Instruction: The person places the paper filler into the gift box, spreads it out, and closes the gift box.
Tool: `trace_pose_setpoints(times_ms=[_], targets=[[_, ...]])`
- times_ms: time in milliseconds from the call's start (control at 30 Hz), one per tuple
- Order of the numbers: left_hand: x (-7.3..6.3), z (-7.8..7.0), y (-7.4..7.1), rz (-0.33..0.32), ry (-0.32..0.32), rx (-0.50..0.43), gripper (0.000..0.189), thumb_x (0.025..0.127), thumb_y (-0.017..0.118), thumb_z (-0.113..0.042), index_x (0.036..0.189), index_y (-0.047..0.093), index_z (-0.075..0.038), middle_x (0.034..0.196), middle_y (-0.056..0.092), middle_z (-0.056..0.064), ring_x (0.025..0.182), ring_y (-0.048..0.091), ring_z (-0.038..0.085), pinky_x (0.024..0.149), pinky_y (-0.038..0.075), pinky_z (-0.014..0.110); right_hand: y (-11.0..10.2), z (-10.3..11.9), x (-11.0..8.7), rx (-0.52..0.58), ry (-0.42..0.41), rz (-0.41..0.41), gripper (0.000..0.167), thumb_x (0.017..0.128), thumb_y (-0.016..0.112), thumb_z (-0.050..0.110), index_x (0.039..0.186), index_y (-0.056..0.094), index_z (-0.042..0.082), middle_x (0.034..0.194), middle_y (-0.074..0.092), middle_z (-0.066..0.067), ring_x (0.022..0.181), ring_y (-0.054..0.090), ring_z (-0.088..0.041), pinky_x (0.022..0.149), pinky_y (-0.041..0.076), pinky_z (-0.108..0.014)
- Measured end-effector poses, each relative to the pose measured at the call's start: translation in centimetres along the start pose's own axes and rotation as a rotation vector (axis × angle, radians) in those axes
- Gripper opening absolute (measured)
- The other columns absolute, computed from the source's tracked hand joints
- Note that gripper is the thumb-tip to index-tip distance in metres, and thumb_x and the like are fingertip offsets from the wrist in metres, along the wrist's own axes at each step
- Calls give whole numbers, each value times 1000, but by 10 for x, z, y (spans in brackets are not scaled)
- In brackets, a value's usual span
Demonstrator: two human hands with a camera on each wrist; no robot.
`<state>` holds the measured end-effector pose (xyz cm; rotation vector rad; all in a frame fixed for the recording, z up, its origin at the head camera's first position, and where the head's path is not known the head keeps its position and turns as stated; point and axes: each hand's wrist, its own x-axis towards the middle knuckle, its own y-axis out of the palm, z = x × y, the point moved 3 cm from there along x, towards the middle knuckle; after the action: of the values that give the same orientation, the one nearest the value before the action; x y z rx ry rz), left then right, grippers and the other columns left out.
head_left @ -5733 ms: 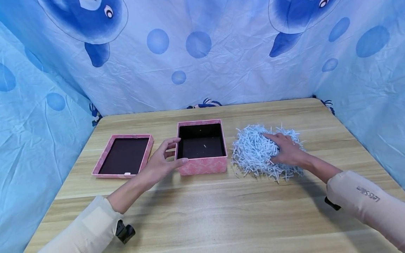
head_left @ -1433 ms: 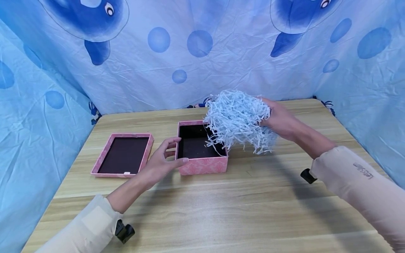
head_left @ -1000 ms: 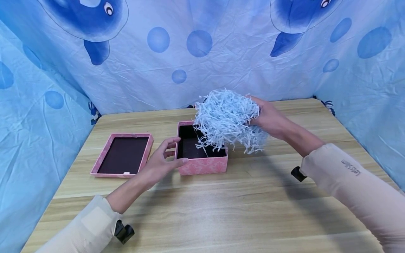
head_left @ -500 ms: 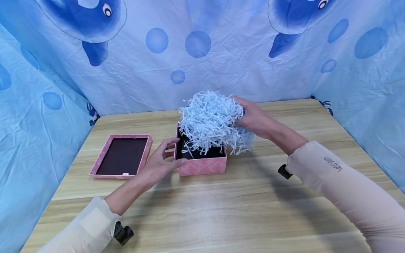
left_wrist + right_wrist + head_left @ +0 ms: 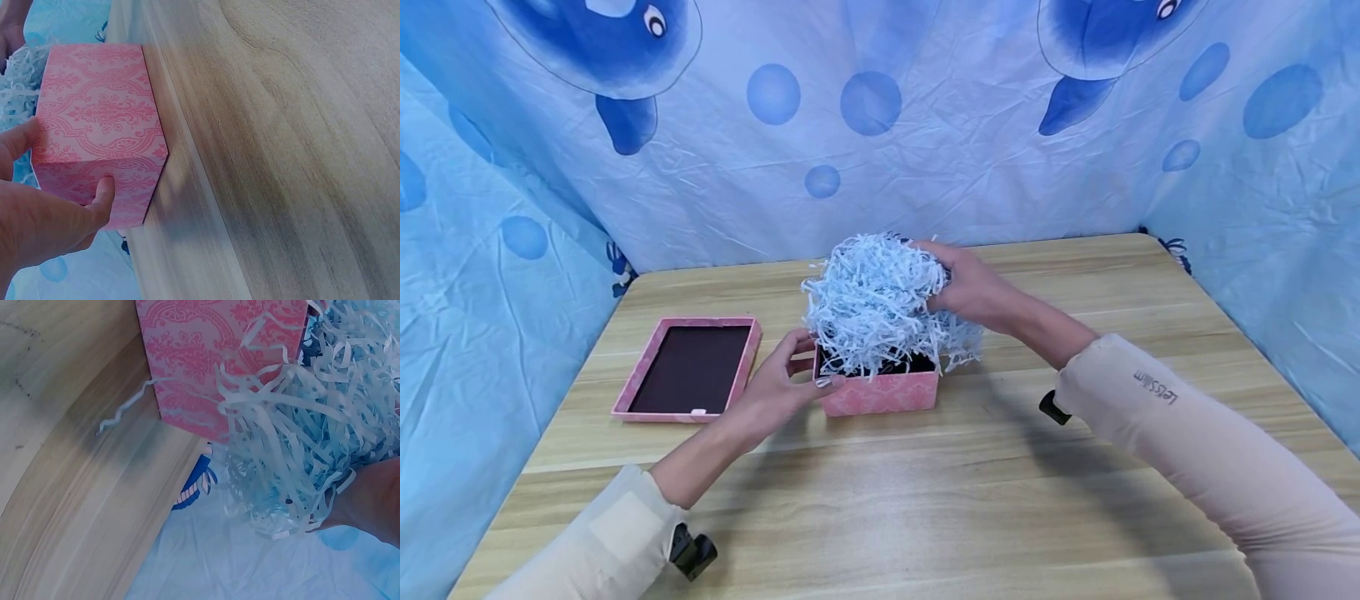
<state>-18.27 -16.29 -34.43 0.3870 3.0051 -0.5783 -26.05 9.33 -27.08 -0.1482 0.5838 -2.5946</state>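
Note:
A pink patterned box point(image 5: 880, 393) with a black inside stands open-topped mid-table. At its left front corner is my left hand point(image 5: 778, 383), thumb at the front rim and fingers against the left side. The left wrist view shows that hand point(image 5: 50, 209) gripping the box point(image 5: 100, 100) from the side. My right hand point(image 5: 966, 283) grips a big tuft of pale blue shredded paper point(image 5: 876, 300) over the box, covering most of the opening. In the right wrist view, loose strands of shredded paper point(image 5: 294, 419) hang past the box wall point(image 5: 194, 356); most right fingers are buried in it.
A pink lid point(image 5: 748, 358) with a dark inside lies face up on the wooden table point(image 5: 880, 500), left of the box. Blue cloth point(image 5: 970, 167) printed with whales hangs behind and along both sides of the table.
My right hand picked the shredded paper up off the table at right and carried it left, then lower over the box. My left hand stayed at the box corner.

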Motion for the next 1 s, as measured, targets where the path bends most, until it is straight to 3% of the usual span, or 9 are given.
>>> trace_pose_setpoints(times_ms=[133, 333, 433, 500, 567, 667, 733, 900, 1000], targets=[[0, 0, -1, -8, -23, 12, 73, 83, 77, -28, 141, 35, -12, 140, 40, 12, 131, 42, 31, 99, 44, 44, 7, 2, 3, -22, -1, 4, 92, 71, 62, -19, 149, 35, 21, 156, 26, -3, 135, 31, -24, 68, 50, -31], [0, 0, -1, -15, -39, 9, 78, 82, 78, -28, 144, 32, -16, 139, 40, 11, 131, 42, 31, 101, 43, 45, 13, 2, 6, -26, -17, 3, 91, 70, 62, -20, 148, 37, 20, 156, 26, -4, 136, 30, -23, 65, 50, -27], [0, 1, -1, -20, -18, 15, 75, 84, 76, -23, 145, 33, -14, 140, 41, 12, 131, 42, 32, 102, 41, 46, 15, 2, 6, -41, -34, 5, 88, 71, 60, -20, 147, 40, 20, 155, 29, -5, 99, 52, -20, 57, 46, -25], [0, 1, -1, -22, -6, 20, 74, 85, 74, -20, 145, 32, -13, 141, 42, 12, 131, 42, 33, 104, 39, 47, 17, 2, 6, -52, -47, 11, 86, 72, 59, -19, 146, 41, 20, 154, 31, -5, 70, 47, -17, 52, 42, -24], [0, 1, -1, -22, -1, 17, 75, 85, 72, -17, 147, 30, -13, 142, 42, 12, 131, 41, 34, 105, 37, 48, 19, 3, 7, -64, -60, 17, 84, 73, 58, -18, 146, 41, 20, 154, 31, -4, 69, 45, -15, 50, 39, -23], [1, 1, -1, -19, 0, 12, 76, 86, 71, -15, 149, 28, -15, 142, 42, 11, 131, 41, 33, 104, 36, 48, 21, 4, 8, -80, -85, 22, 82, 75, 57, -18, 146, 41, 19, 154, 31, -4, 94, 51, -18, 52, 40, -23], [0, 1, -1, -19, -3, 8, 76, 86, 71, -15, 149, 27, -16, 142, 42, 11, 131, 41, 33, 104, 36, 47, 23, 4, 10, -91, -109, 21, 81, 75, 56, -18, 146, 41, 17, 153, 32, -4, 117, 43, -20, 54, 41, -24], [0, 1, -1, -19, -3, 10, 75, 86, 71, -17, 148, 29, -16, 142, 43, 11, 132, 40, 32, 106, 34, 50, 27, 4, 12, -87, -142, 16, 79, 74, 56, -19, 145, 43, 14, 150, 38, -6, 130, 36, -22, 62, 45, -25], [0, 1, -1, -18, 0, 11, 75, 86, 72, -18, 148, 29, -16, 143, 42, 11, 132, 39, 32, 107, 34, 50, 29, 5, 13, -106, -165, 8, 77, 75, 58, -16, 145, 43, 13, 150, 38, -5, 138, 28, -22, 85, 48, -34]])
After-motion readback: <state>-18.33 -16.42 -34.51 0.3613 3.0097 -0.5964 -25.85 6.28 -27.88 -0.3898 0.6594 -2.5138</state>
